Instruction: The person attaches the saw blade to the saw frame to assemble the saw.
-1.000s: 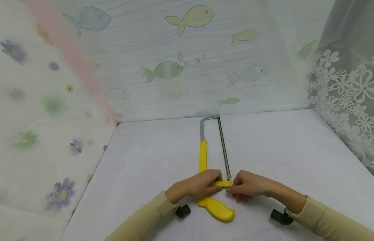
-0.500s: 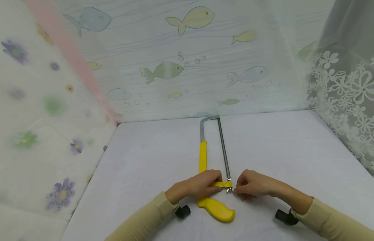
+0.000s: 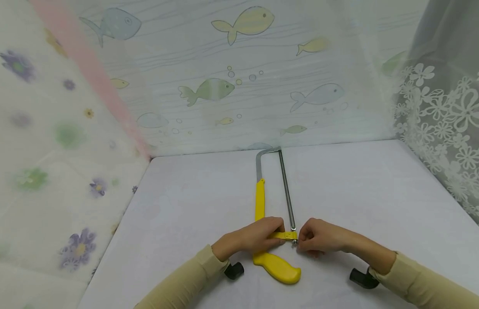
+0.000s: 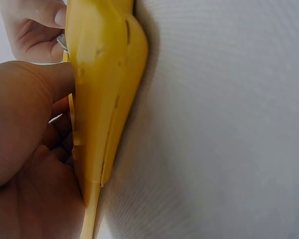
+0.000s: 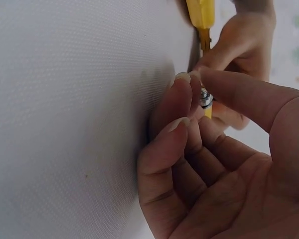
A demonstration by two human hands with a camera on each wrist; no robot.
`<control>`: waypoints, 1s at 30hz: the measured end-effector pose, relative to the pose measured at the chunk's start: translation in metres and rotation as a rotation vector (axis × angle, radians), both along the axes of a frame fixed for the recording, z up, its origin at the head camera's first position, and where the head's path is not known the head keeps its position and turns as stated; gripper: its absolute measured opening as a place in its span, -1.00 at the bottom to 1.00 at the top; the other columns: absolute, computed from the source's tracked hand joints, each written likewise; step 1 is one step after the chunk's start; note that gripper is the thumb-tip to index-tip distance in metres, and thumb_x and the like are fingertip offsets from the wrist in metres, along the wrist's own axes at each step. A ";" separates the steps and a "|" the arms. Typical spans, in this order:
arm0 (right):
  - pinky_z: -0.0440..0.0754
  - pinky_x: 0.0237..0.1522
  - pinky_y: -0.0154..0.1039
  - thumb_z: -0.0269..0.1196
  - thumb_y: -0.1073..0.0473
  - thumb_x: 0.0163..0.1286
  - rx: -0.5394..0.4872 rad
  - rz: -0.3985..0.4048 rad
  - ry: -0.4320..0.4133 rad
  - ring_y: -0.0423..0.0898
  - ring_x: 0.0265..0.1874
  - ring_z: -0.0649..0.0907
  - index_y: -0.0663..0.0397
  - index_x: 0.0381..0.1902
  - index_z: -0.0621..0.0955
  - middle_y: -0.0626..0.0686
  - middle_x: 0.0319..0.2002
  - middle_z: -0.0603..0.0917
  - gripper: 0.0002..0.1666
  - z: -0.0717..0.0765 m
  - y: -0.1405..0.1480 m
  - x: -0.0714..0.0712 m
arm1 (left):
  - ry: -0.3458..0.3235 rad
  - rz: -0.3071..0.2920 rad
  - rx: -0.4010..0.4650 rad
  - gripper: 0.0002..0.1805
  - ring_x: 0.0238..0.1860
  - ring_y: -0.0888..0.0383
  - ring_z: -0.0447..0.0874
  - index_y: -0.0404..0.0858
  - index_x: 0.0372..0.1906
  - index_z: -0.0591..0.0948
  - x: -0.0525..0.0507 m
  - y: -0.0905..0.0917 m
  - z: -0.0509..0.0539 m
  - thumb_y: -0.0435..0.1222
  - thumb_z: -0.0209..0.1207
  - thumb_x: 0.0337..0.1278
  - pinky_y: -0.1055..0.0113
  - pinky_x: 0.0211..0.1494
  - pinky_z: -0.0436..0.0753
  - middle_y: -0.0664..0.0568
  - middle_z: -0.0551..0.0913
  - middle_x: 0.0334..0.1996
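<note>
Returning to the hacksaw's [image 3: 260,199] five-o'clock wing nut [image 3: 295,242], the right hand [image 3: 319,237], pinch unclear, suggests unfinished turning; left hand [image 3: 262,234] steadily grips it.

table [image 3: 193,197]: pale, finely textured covering | directly on it: one hacksaw [image 3: 260,201], lying flat on its side | yellow handle [image 3: 280,269] toward near side | metal bow [image 3: 259,165] by far edge | blade [image 3: 286,189] along right

I see a saw [image 3: 260,201] on the table [image 3: 185,201], lower centre of the frame, left hand [image 3: 260,234] upon it, right hand [image 3: 320,236] right of its nut [image 3: 295,242]; behind, across the top, a curtain [image 3: 255,56].
</note>
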State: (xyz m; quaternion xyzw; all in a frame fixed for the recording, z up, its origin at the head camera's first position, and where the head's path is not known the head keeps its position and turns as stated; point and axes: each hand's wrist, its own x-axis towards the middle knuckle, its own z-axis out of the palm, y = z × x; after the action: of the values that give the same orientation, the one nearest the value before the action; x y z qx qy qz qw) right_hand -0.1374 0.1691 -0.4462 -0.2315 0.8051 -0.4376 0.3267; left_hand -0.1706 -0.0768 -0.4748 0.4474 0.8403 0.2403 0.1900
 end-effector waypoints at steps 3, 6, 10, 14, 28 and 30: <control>0.38 -0.62 -0.36 0.36 0.17 0.38 0.006 0.003 -0.006 -0.16 -0.68 0.45 0.15 -0.44 0.70 -0.03 -0.63 0.57 -0.79 0.000 -0.001 -0.001 | 0.006 -0.004 0.004 -0.88 -0.24 0.32 0.43 -0.12 -0.12 0.49 0.000 0.000 0.000 -0.22 0.20 0.47 0.54 -0.12 0.45 0.23 0.53 -0.24; 0.38 -0.61 -0.35 0.35 0.12 0.40 0.010 0.007 -0.007 -0.16 -0.68 0.45 0.17 -0.47 0.70 -0.02 -0.64 0.57 -0.72 0.001 -0.002 -0.001 | 0.009 -0.006 0.006 -0.88 -0.25 0.32 0.43 -0.13 -0.12 0.49 0.000 0.000 0.001 -0.23 0.20 0.47 0.54 -0.12 0.45 0.22 0.53 -0.25; 0.38 -0.62 -0.34 0.32 0.04 0.43 0.022 -0.009 -0.009 -0.17 -0.68 0.47 0.17 -0.50 0.70 -0.01 -0.65 0.57 -0.63 0.002 -0.004 -0.001 | 0.009 -0.006 0.008 -0.88 -0.25 0.31 0.43 -0.13 -0.11 0.49 0.000 0.000 0.001 -0.23 0.20 0.47 0.54 -0.13 0.45 0.22 0.53 -0.24; 0.40 -0.62 -0.34 0.26 0.03 0.48 0.029 -0.029 -0.011 -0.17 -0.69 0.48 0.17 -0.51 0.71 -0.01 -0.65 0.59 -0.59 0.003 -0.005 0.000 | 0.008 -0.008 0.006 -0.88 -0.26 0.31 0.42 -0.13 -0.11 0.49 0.000 0.000 0.001 -0.23 0.20 0.47 0.53 -0.15 0.45 0.22 0.52 -0.26; 0.41 -0.63 -0.35 0.24 0.05 0.50 0.037 -0.036 -0.009 -0.18 -0.70 0.50 0.18 -0.51 0.71 0.01 -0.65 0.61 -0.59 0.005 -0.005 0.000 | -0.006 0.000 0.008 -0.89 -0.27 0.32 0.42 -0.13 -0.11 0.51 0.001 0.001 0.003 -0.22 0.20 0.47 0.53 -0.18 0.45 0.23 0.52 -0.27; 0.41 -0.62 -0.35 0.24 0.06 0.50 0.037 -0.033 -0.013 -0.18 -0.69 0.51 0.17 -0.49 0.72 0.01 -0.64 0.62 -0.60 0.005 -0.004 -0.001 | -0.005 0.001 0.006 -0.89 -0.27 0.32 0.41 -0.13 -0.11 0.51 0.001 0.001 0.002 -0.22 0.20 0.47 0.53 -0.18 0.44 0.23 0.52 -0.27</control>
State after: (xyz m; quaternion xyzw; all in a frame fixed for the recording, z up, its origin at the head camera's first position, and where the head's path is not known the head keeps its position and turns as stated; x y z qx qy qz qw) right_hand -0.1380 0.1648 -0.4410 -0.2093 0.8146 -0.4293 0.3291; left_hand -0.1695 -0.0759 -0.4724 0.4468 0.8393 0.2439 0.1909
